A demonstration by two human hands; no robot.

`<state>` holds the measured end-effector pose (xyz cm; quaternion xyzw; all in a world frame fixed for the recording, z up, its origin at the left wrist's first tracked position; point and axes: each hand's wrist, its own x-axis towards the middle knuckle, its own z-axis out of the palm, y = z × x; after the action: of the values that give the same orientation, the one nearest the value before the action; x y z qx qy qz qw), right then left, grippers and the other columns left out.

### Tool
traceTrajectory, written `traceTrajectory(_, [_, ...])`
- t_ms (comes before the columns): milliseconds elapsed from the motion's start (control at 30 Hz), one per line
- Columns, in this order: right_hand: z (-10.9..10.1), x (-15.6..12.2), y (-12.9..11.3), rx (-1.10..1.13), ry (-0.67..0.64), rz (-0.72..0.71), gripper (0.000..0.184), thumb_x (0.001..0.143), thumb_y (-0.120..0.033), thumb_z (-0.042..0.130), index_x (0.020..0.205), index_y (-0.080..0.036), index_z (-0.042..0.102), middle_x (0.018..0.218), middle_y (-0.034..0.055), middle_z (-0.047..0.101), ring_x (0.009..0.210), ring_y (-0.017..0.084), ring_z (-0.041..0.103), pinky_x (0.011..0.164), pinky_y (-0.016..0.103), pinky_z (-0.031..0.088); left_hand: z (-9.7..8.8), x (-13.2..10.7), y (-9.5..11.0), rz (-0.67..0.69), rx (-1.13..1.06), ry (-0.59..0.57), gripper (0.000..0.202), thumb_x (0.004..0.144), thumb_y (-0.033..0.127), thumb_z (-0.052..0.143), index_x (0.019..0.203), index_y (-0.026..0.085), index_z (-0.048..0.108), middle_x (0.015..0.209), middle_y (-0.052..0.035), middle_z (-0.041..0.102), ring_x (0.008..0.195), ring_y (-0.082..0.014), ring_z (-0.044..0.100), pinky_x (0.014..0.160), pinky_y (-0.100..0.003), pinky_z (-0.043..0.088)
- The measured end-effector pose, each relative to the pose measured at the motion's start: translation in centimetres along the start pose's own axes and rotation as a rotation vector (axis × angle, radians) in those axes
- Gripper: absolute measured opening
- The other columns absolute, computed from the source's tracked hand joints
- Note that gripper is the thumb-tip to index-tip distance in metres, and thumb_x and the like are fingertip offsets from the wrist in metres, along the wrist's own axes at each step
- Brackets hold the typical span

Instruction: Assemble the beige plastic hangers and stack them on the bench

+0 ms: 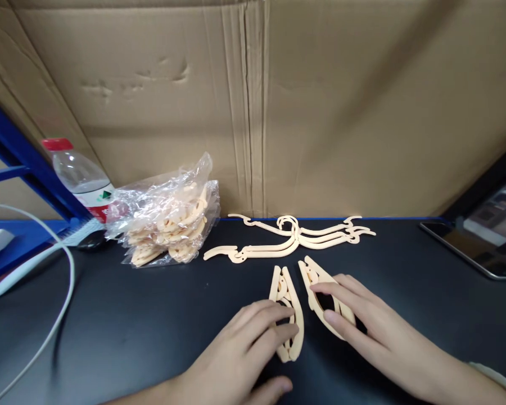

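Note:
Two folded beige plastic folding hangers lie on the black tabletop before me. My left hand (pixel 253 337) rests its fingertips across the left folded hanger (pixel 298 306), its thumb apart near the hanger's lower end. The right folded hanger (pixel 304 275) is tilted and gripped between the thumb and fingers of my right hand (pixel 362 315); the palm hides its lower part. Just beyond both, unfolded hangers (pixel 270 248) lie overlapping, their arms spread to the sides and their hooks in the middle.
A clear plastic bag (pixel 168 216) of folded hangers sits at back left, by a red-capped bottle (pixel 78 174). A pale-handled brush (pixel 29 267) and a white cable (pixel 69 292) lie at left. At right is a tablet-like device (pixel 476 247). Cardboard (pixel 341 112) walls the back.

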<state>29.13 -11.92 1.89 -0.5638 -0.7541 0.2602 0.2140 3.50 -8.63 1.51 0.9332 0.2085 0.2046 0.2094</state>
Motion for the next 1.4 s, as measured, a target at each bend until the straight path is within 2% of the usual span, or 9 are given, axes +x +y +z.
traceTrajectory(100, [-0.3, -0.6, -0.4, -0.134, -0.05, -0.014, 0.047, 0.096, -0.043, 0.042, 0.141, -0.029, 0.04, 0.117, 0.0082, 0.054, 0.103, 0.02, 0.058, 0.092, 0.037, 0.051, 0.0, 0.1, 0.2, 0.063, 0.147, -0.097, 0.046, 0.084, 0.026, 0.068, 0.127, 0.017, 0.054, 0.133, -0.0137, 0.057, 0.127, -0.0284, 0.049, 0.107, -0.041, 0.042])
traceTrajectory(233, [-0.4, -0.7, 0.2, -0.336, -0.012, -0.055, 0.059, 0.088, -0.049, 0.053, 0.141, -0.026, 0.043, 0.112, 0.0123, 0.056, 0.095, 0.027, 0.061, 0.082, 0.045, 0.055, 0.3, 0.2, -0.2, 0.092, 0.189, -0.099, 0.046, 0.083, 0.028, 0.069, 0.126, 0.017, 0.056, 0.131, -0.0129, 0.059, 0.126, -0.0287, 0.05, 0.107, -0.041, 0.041])
traceTrajectory(400, [-0.8, -0.5, 1.0, -0.466, 0.033, -0.237, 0.085, 0.072, -0.049, 0.073, 0.145, -0.023, 0.037, 0.14, 0.0147, 0.046, 0.123, 0.038, 0.047, 0.096, 0.054, 0.048, 0.7, 0.0, -0.7, 0.101, 0.21, -0.082, 0.042, 0.085, 0.031, 0.067, 0.125, 0.019, 0.058, 0.131, -0.0115, 0.061, 0.124, -0.0291, 0.052, 0.107, -0.042, 0.041])
traceTrajectory(667, [0.1, -0.1, 0.3, -0.521, -0.025, -0.378, 0.055, 0.081, -0.031, 0.069, 0.13, -0.011, 0.055, 0.133, 0.0169, 0.054, 0.123, 0.034, 0.049, 0.098, 0.048, 0.05, 0.8, -0.2, -0.7, 0.076, 0.233, -0.108, 0.05, 0.082, 0.023, 0.068, 0.13, 0.017, 0.055, 0.133, -0.013, 0.059, 0.127, -0.0306, 0.05, 0.107, -0.042, 0.041])
traceTrajectory(867, [1.3, 1.1, 0.3, -0.423, 0.032, -0.381, 0.051, 0.082, -0.038, 0.069, 0.123, -0.012, 0.056, 0.128, 0.0162, 0.056, 0.119, 0.031, 0.05, 0.096, 0.045, 0.051, 0.0, -0.1, -0.4, 0.01, 0.264, -0.145, 0.051, 0.082, 0.019, 0.065, 0.131, 0.012, 0.054, 0.135, -0.0164, 0.056, 0.13, -0.0331, 0.045, 0.106, -0.044, 0.042])
traceTrajectory(1067, [0.9, 1.1, 0.8, -0.337, 0.081, -0.401, 0.053, 0.086, -0.047, 0.061, 0.128, -0.016, 0.052, 0.127, 0.0151, 0.056, 0.115, 0.029, 0.053, 0.095, 0.044, 0.05, 0.0, -0.5, -1.0, 0.015, 0.201, -0.047, 0.051, 0.082, 0.019, 0.064, 0.131, 0.021, 0.053, 0.133, -0.011, 0.059, 0.128, -0.0298, 0.048, 0.105, -0.042, 0.044])
traceTrajectory(1200, [-0.6, 2.5, 3.8, -0.363, 0.256, -0.37, 0.033, 0.095, -0.023, 0.045, 0.127, -0.019, 0.051, 0.121, 0.0118, 0.06, 0.111, 0.024, 0.055, 0.096, 0.043, 0.048, -0.4, -0.6, -2.7, 0.012, 0.223, 0.043, 0.046, 0.087, 0.018, 0.056, 0.132, 0.02, 0.05, 0.135, -0.0105, 0.057, 0.129, -0.0279, 0.047, 0.106, -0.043, 0.044])
traceTrajectory(1300, [-2.0, 3.9, 7.5, -0.422, 0.428, -0.305, 0.035, 0.095, -0.019, 0.041, 0.129, -0.022, 0.05, 0.122, 0.0106, 0.06, 0.114, 0.025, 0.054, 0.098, 0.049, 0.045, -0.8, -0.5, -4.3, -0.068, 0.214, 0.12, 0.042, 0.09, 0.017, 0.05, 0.131, 0.023, 0.048, 0.134, -0.0095, 0.055, 0.128, -0.0263, 0.047, 0.105, -0.043, 0.044])
traceTrajectory(1400, [-3.0, 4.9, 10.2, -0.476, 0.431, -0.26, 0.037, 0.095, -0.02, 0.041, 0.131, -0.022, 0.05, 0.122, 0.0104, 0.061, 0.113, 0.027, 0.054, 0.097, 0.053, 0.044, -1.1, -0.4, -5.2, -0.121, 0.181, 0.144, 0.037, 0.091, 0.019, 0.05, 0.127, 0.025, 0.049, 0.13, -0.0079, 0.057, 0.125, -0.0244, 0.049, 0.104, -0.042, 0.045])
